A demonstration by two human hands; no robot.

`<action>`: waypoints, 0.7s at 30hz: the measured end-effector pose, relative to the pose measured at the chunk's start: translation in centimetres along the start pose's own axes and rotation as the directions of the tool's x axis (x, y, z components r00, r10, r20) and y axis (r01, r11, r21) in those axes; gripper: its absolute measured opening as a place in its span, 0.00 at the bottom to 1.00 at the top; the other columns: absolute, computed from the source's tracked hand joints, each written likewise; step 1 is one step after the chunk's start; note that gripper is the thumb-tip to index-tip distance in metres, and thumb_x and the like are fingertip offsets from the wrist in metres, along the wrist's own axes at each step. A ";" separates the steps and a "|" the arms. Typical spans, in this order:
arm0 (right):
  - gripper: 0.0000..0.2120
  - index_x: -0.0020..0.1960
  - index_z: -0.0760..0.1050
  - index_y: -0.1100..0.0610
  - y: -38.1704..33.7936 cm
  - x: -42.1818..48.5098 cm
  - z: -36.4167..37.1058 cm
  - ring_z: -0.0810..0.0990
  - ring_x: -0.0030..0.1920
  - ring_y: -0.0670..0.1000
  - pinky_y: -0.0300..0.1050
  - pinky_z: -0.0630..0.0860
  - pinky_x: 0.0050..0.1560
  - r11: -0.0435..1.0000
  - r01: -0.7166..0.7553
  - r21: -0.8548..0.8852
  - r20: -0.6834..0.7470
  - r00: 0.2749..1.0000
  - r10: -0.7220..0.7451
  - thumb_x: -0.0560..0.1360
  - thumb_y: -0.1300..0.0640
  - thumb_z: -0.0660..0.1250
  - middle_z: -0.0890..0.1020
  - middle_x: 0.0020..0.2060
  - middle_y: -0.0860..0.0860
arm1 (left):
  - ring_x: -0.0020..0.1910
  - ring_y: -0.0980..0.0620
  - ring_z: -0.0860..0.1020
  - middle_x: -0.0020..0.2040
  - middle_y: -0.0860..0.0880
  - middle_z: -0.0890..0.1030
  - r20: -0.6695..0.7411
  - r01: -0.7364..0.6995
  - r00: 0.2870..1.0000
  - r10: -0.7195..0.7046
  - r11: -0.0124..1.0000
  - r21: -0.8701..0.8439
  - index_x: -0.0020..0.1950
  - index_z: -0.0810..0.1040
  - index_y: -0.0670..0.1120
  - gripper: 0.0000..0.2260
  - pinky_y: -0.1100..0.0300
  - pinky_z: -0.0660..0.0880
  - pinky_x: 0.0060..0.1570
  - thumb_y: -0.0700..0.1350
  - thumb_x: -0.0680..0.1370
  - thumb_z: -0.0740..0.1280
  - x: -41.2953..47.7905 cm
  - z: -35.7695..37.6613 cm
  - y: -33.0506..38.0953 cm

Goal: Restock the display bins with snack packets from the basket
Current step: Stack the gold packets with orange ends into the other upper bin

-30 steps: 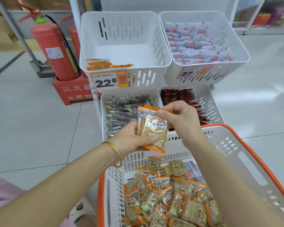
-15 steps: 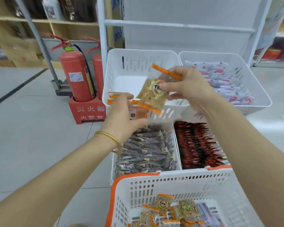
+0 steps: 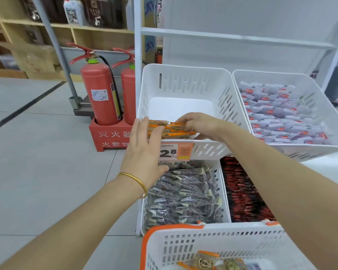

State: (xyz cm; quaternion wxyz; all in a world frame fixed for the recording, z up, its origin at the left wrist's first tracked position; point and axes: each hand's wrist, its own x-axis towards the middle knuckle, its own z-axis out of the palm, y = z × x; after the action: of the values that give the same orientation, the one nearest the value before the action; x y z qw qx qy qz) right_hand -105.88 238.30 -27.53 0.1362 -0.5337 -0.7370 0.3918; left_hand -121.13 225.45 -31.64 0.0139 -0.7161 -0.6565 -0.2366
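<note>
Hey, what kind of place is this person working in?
Most likely a shop's snack aisle: white display bins of wrapped packets, a price tag on one bin, and an orange-rimmed basket of stock.

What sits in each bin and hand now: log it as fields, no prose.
top-left bin: few orange-edged packets, front left
top-right bin: white packets
lower-left bin: dark packets
lower-right bin: red packets
basket: more orange-edged packets
left hand: flat, fingers against those packets
right hand: pinches them in top-left bin
</note>
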 end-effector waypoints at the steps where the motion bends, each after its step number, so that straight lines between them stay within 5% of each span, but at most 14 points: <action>1: 0.18 0.57 0.75 0.51 -0.2 -0.1 0.1 0.74 0.51 0.49 0.50 0.73 0.56 1.000 -0.021 0.020 0.020 1.000 0.020 0.75 0.65 0.54 0.77 0.54 0.50 | 0.75 0.46 0.37 0.77 0.45 0.43 0.005 0.001 1.000 -0.001 1.000 -0.001 0.75 0.52 0.48 0.42 0.54 0.43 0.73 0.51 0.69 0.74 0.0 0.0 0.0; 7: 0.22 0.65 0.71 0.50 -1.2 -1.2 -0.7 0.70 0.64 0.53 0.54 0.70 0.63 0.999 -0.052 0.013 0.039 0.998 0.051 0.75 0.62 0.53 0.70 0.67 0.49 | 0.75 0.46 0.38 0.77 0.44 0.44 0.019 0.003 1.000 -0.003 1.000 -0.006 0.75 0.53 0.49 0.42 0.53 0.44 0.73 0.50 0.69 0.75 -0.1 -0.2 0.0; 14: 0.19 0.59 0.73 0.50 0.4 -12.3 -0.6 0.76 0.56 0.44 0.35 0.71 0.56 0.918 0.351 0.185 -0.289 0.912 -0.290 0.73 0.65 0.58 0.77 0.59 0.46 | 0.69 0.37 0.63 0.70 0.39 0.65 -0.102 -0.158 0.982 0.158 0.987 0.002 0.65 0.71 0.42 0.30 0.41 0.63 0.66 0.45 0.66 0.76 -3.7 -0.8 3.1; 18: 0.17 0.55 0.75 0.49 8.0 -19.8 3.5 0.78 0.57 0.45 0.35 0.74 0.57 0.934 0.254 0.251 -0.201 0.957 -0.207 0.76 0.68 0.61 0.79 0.56 0.47 | 0.71 0.44 0.57 0.74 0.46 0.59 0.198 -0.222 0.952 0.235 0.971 -0.089 0.68 0.68 0.47 0.25 0.48 0.59 0.69 0.47 0.73 0.70 -8.9 1.1 5.9; 21: 0.12 0.51 0.78 0.49 16.7 -22.6 7.5 0.80 0.54 0.50 0.45 0.75 0.53 0.940 -0.054 0.336 -0.122 0.988 0.100 0.76 0.65 0.63 0.82 0.52 0.50 | 0.74 0.48 0.51 0.76 0.50 0.51 0.462 -0.270 0.845 0.268 0.961 -0.064 0.71 0.63 0.52 0.24 0.51 0.55 0.72 0.52 0.77 0.65 -12.6 3.6 7.1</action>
State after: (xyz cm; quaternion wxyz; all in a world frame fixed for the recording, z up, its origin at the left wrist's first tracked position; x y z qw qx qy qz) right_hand -90.25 216.98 -39.61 0.2589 -0.5572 -0.6279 0.4777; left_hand -113.60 213.94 -37.26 -0.1100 -0.8365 -0.5342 -0.0520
